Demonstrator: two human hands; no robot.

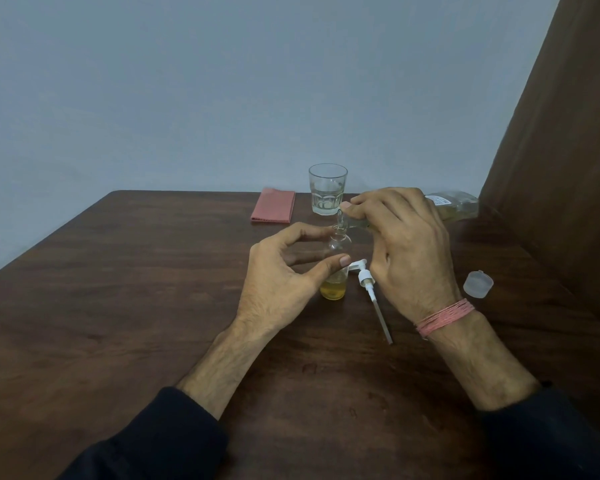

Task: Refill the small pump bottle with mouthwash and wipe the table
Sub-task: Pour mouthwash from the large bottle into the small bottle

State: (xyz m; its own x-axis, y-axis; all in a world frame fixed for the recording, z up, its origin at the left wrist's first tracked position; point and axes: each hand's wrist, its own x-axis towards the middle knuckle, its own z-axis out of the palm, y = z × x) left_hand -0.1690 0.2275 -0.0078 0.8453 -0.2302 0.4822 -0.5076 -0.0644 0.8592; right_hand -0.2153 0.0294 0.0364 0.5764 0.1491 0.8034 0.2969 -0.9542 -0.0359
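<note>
On the dark wooden worktop (118, 306) a small clear pump bottle (336, 271) stands upright near the middle, with a shallow layer of yellow liquid at its bottom. The left hand (284, 271) curls around it, thumb and forefinger touching its sides in a loose hold rather than a tight fist. The right hand (406, 244) is closed around the neck end of a larger mouthwash bottle (454, 206), tipped almost flat so that its mouth meets the small bottle's opening — a thin clear stream shows there. The white pump head (369, 285) with its long tube lies on the worktop just beside the small bottle, between the two hands. A clear cap (478, 284) rests to the right of the right wrist. Further back stand a glass (327, 190) and, to its left, a folded pink cloth (273, 210).
</note>
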